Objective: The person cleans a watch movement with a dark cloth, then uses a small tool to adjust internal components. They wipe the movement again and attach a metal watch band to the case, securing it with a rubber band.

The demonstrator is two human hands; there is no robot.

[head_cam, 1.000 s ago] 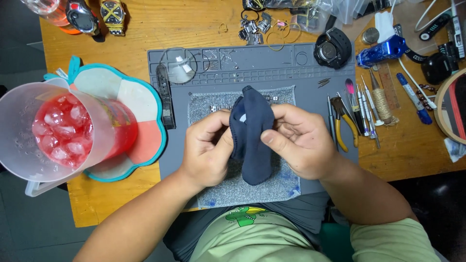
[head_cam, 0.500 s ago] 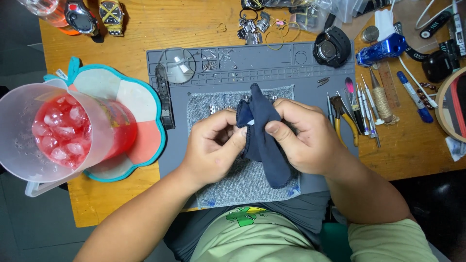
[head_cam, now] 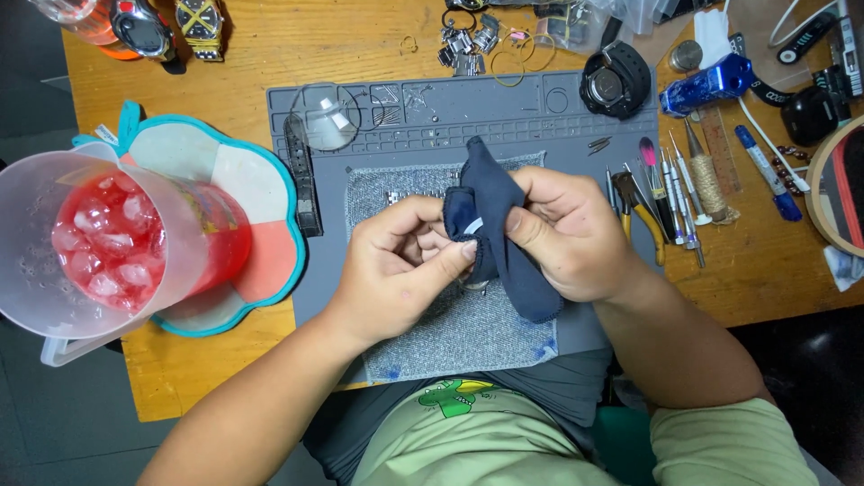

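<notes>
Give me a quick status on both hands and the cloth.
Left hand and right hand both pinching the dark blue cloth above the grey mat. Cloth bunched, wrapping something hidden. Nothing in the way.

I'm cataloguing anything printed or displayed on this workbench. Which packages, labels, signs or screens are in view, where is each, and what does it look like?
Watch face: top left corner, rounded, dark with grey rim.
Second watch face: just right of it, square, yellow and black.
Black watch: top edge of the grey mat, round dark dial.
Clear plastic bags: top edge, crumpled.
Pitcher label: on the red drink pitcher, left, faded.
</notes>
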